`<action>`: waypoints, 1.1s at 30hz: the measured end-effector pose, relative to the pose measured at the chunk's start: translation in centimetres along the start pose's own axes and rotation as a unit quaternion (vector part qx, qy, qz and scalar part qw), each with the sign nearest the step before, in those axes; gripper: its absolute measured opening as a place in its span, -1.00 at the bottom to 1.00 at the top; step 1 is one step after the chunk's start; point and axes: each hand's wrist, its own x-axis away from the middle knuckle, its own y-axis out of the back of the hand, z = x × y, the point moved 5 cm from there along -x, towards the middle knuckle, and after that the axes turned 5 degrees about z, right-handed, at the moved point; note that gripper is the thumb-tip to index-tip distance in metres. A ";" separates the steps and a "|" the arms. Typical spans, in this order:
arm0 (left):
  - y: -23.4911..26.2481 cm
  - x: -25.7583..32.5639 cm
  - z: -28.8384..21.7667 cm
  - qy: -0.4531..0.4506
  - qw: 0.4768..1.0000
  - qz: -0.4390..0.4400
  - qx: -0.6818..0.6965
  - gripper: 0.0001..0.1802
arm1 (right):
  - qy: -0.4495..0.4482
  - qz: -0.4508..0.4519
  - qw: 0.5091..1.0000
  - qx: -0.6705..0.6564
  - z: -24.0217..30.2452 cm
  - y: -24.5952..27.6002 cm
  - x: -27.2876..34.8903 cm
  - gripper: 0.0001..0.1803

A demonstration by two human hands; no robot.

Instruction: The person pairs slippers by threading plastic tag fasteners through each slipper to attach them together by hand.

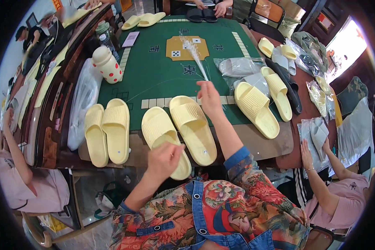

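Note:
My right hand (209,98) is closed round the lower end of a bundle of thin, clear plastic strands (193,51), which fans out over the middle of the green table mat. My left hand (164,160) is closed, fingertips pinched together, over the near part of a pale yellow slipper (157,123). Whether anything is in that pinch is too small to tell. Its mate, another yellow slipper (193,129), lies just right of it, below my right hand. A second pair of yellow slippers (116,129) sits to the left, and a third pair (257,108) to the right.
Clear-bagged grey slippers (239,66) and black slippers (287,85) lie right of the green mat (150,71). A dotted white bottle (107,64) stands at the left edge. At right a person's hands (310,154) handle a bagged slipper; another person (33,175) sits left.

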 end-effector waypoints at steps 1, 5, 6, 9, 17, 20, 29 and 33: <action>-1.2 1.0 0.4 0.060 0.995 0.078 0.015 -0.80 | -0.025 -0.005 1.000 -0.006 -0.4 0.5 0.6 -0.70; -2.9 1.1 2.1 0.071 0.990 -0.010 -0.123 -0.50 | -0.095 0.013 0.992 0.080 -2.6 -0.2 3.8 -0.71; -3.8 0.9 3.6 0.125 0.987 0.006 -0.105 -0.49 | -0.043 0.023 0.992 0.120 -2.3 -0.5 4.5 -0.67; -4.8 -0.7 5.8 0.277 0.959 0.058 0.010 -0.50 | -0.066 0.063 0.988 0.124 -1.2 -1.2 5.2 -0.71; -5.4 -1.8 6.1 0.257 0.956 0.036 -0.134 -0.65 | -0.040 0.065 0.996 -0.035 1.9 0.6 6.1 -0.66; -4.1 -0.8 7.1 0.205 0.967 -0.008 -0.152 -0.72 | -0.044 -0.114 0.925 -0.359 6.0 7.6 6.0 -0.69; -3.3 0.8 7.6 0.210 0.977 0.000 -0.048 -0.72 | 0.393 0.248 0.459 -0.757 21.0 23.6 13.3 -0.91; -0.2 2.2 5.2 0.136 0.989 -0.030 -0.042 -0.69 | 0.430 0.372 0.388 -0.725 21.4 24.9 15.3 -0.88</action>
